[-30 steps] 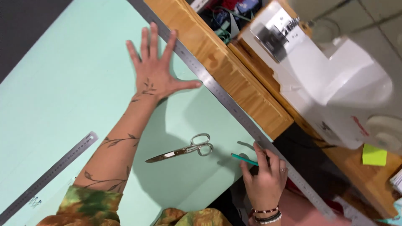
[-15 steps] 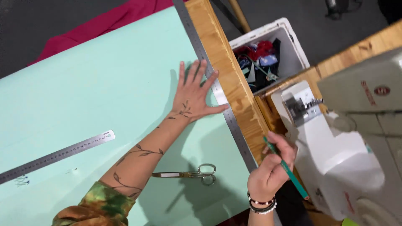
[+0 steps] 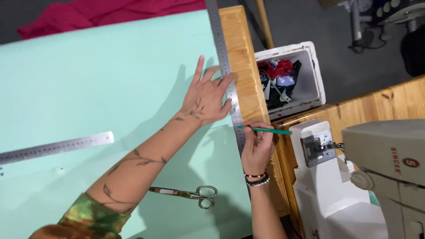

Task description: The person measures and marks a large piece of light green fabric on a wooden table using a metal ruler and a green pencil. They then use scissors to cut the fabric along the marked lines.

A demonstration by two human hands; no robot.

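A person's left hand [image 3: 207,99] lies flat and spread on mint-green fabric [image 3: 102,79], its fingertips pressing the long steel ruler [image 3: 226,71] that runs along the fabric's right edge. The ruler's long axis goes from the top of the view down toward the person, leaning slightly rightward as it nears them, and sits just beside the wooden table [image 3: 245,57] edge. The right hand [image 3: 257,146] is closed in a writing grip around a green pencil [image 3: 265,129]; the pencil lies nearly level across the view, its tip pointing left and meeting the ruler's right edge, its back end pointing right toward the white sewing machine [image 3: 354,177]. A second steel ruler [image 3: 57,147] rests well apart on the left of the fabric, lying almost crosswise. Scissors [image 3: 188,193] lie on the fabric below the left forearm, blades pointing left, handles right. A white bin [image 3: 316,73] of coloured scraps stands on the floor beyond the table.
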